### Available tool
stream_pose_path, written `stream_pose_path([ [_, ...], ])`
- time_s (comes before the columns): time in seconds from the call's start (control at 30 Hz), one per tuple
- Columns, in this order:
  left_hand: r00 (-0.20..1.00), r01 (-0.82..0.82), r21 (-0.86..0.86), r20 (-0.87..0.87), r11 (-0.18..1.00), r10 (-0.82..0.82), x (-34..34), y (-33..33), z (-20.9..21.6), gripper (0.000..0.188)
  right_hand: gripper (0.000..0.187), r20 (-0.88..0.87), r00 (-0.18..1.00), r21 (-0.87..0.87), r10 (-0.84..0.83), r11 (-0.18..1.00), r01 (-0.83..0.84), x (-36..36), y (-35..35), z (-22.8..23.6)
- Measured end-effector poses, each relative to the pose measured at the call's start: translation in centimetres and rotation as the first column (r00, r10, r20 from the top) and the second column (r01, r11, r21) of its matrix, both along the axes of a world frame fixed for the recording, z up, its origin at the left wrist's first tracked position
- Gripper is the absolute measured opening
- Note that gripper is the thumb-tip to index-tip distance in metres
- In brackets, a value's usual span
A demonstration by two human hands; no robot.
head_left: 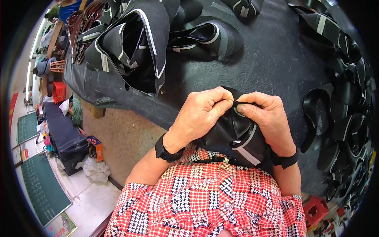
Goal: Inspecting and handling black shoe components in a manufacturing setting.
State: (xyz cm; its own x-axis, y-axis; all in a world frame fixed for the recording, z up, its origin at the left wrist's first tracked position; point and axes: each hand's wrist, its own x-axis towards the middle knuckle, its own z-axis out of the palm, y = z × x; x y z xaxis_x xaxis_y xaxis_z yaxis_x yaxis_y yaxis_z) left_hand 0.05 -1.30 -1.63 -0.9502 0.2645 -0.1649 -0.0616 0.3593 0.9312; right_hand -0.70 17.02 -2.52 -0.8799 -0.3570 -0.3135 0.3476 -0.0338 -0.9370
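Observation:
A black leather shoe upper [229, 132] with pale tape strips on it lies bunched between my hands, close to my body at the near edge of the table. My left hand [203, 112] is closed, thumb and forefinger pinching the upper's top edge. Right beside it, my right hand [268, 116] pinches the same edge, its thumb flat on the leather. The two sets of fingertips nearly meet at the fold. Under both palms, part of the upper is hidden.
A dark-covered table [268, 59] stretches ahead. A heap of taped black uppers [138, 47] stands at the far left, and more black uppers [351, 114] pile along the right edge. To the left on the floor are a dark padded bench [65, 134] and an orange box [95, 148].

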Motion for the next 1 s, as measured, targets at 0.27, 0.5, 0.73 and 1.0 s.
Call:
stream_pose_path([
  [0.27, 1.0, -0.022, 0.055, -0.019, 0.998, 0.023, 0.4, 0.2, -0.4, 0.007, 0.012, 0.047, 0.999, 0.056, 0.014, 0.998, -0.017, -0.3, -0.1, 0.3],
  [0.5, 0.997, -0.042, 0.097, 0.068, 0.994, 0.036, 0.1, 0.2, -0.7, 0.006, 0.012, 0.077, 0.997, 0.02, -0.015, 1.0, 0.014, -0.3, 0.0, 0.1],
  [0.73, 0.996, -0.032, 0.062, 0.087, 0.998, 0.027, -0.3, 0.4, -0.6, 0.006, 0.012, 0.034, 0.999, 0.065, 0.024, 0.998, -0.027, -0.6, 0.2, -0.2],
  [1.0, 0.996, -0.037, -0.005, 0.076, 0.999, 0.038, -0.4, 0.7, -0.7, 0.006, 0.012, -0.049, 0.998, 0.147, 0.039, 0.989, -0.032, -0.6, 0.3, -0.8],
])
